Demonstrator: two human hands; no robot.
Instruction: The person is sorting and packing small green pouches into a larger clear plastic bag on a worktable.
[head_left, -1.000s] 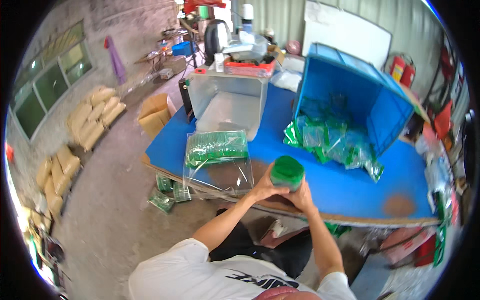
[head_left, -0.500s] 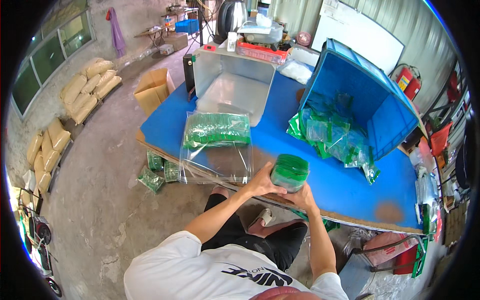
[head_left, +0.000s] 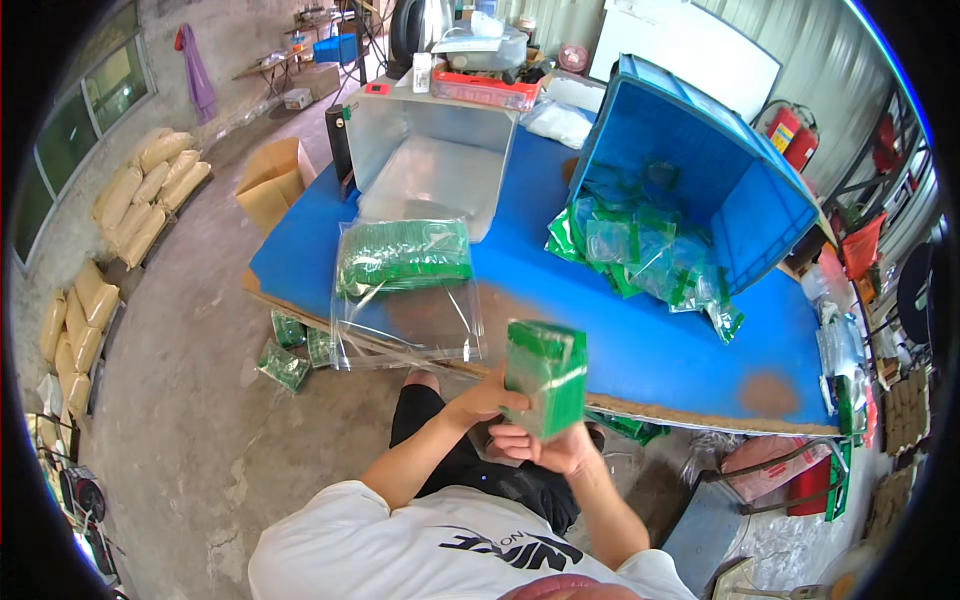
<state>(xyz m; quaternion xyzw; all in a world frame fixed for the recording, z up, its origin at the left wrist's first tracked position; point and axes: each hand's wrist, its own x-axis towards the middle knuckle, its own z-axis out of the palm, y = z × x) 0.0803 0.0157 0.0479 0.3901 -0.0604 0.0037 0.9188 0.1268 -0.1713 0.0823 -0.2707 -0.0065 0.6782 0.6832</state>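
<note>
A thick stack of green and clear plastic packets stands tilted upright in front of me, just off the table's near edge. My left hand grips its left side, with the thumb across the face. My right hand is closed round the lower end, its fingers curled at the bottom left corner. To the left, a large clear plastic bag lies on the blue table, its far half filled with a row of similar green-edged packets. The bag's near end hangs over the edge.
A blue crate lies on its side at the right, loose green packets spilling from its mouth. Behind the bag is a translucent bin, also on its side. Filled packs lie on the floor at left, near an open carton.
The stack has come left and nearer to me and turned so its long side shows. My right hand has shifted to its lower end. The whole view has swung slightly right.
</note>
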